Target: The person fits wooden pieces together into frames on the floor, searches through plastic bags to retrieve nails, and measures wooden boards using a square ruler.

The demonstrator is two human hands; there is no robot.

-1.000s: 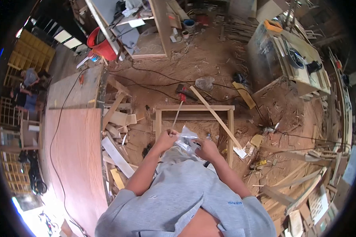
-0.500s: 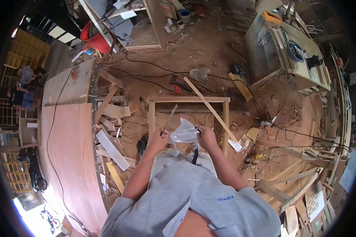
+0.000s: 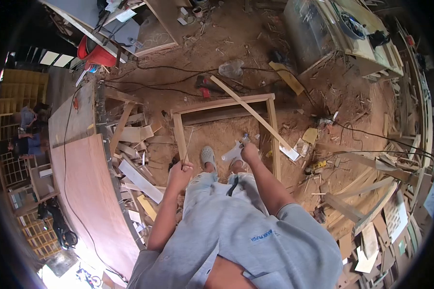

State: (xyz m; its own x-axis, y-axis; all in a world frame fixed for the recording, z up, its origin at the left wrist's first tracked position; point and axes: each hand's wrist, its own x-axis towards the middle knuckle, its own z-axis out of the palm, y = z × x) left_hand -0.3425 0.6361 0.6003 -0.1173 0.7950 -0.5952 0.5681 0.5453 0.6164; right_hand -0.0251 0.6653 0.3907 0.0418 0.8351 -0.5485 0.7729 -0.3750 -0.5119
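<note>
My left hand (image 3: 181,174) is closed around the lower end of a long thin strip (image 3: 189,143) that points up and away; what it is made of I cannot tell. My right hand (image 3: 249,151) is closed on a crumpled, translucent white plastic bag (image 3: 232,153), which hangs to the left of the fist. Both hands are above the open inside of a wooden frame (image 3: 217,102), the left one close to its left side piece. A loose wooden slat (image 3: 248,111) leans across the frame's far right corner.
A workbench with a plywood sheet (image 3: 82,188) stands at left, with wood offcuts (image 3: 139,178) beside it. Black cables (image 3: 178,69) cross the dirt floor. A plastic bag (image 3: 231,69), a wooden cabinet (image 3: 313,33) and a red bucket (image 3: 94,53) lie farther off.
My hands have moved apart, the left lower and to the left. The plastic bag hangs more bunched below my right hand. The view has shifted, and the strip now appears thinner.
</note>
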